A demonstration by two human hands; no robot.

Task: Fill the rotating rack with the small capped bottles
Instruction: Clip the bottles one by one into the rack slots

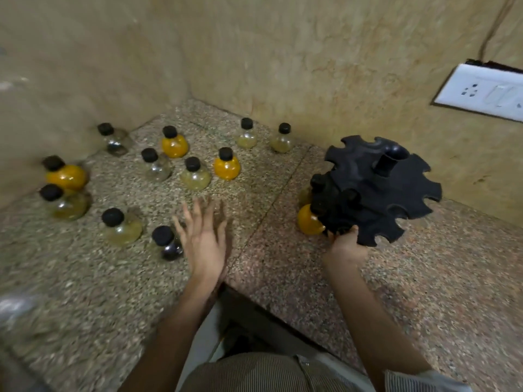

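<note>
Speckled counter [311,278], set in a wall corner. On its right part, black rack [376,188], tilted, notched all round the rim, gripped at the near edge by right hand [346,244], thumb on top, fingers hidden beneath. Looks like stiff, light plastic, apt to spin or tip unless steadied this way. Carries an orange bottle [310,222] and at least one pale one on its left side, hung by the neck.

Near centre, left hand [205,236], blurred, fingers spread and holding nothing, just beside a dark bottle [167,246]. Across the left part, loose bottles [195,176], upright and apart: round-bellied, smooth, probably breakable, unevenly filled so uneven in weight. Best pinched at the neck under the cap [162,235], then slid into a notch.
</note>
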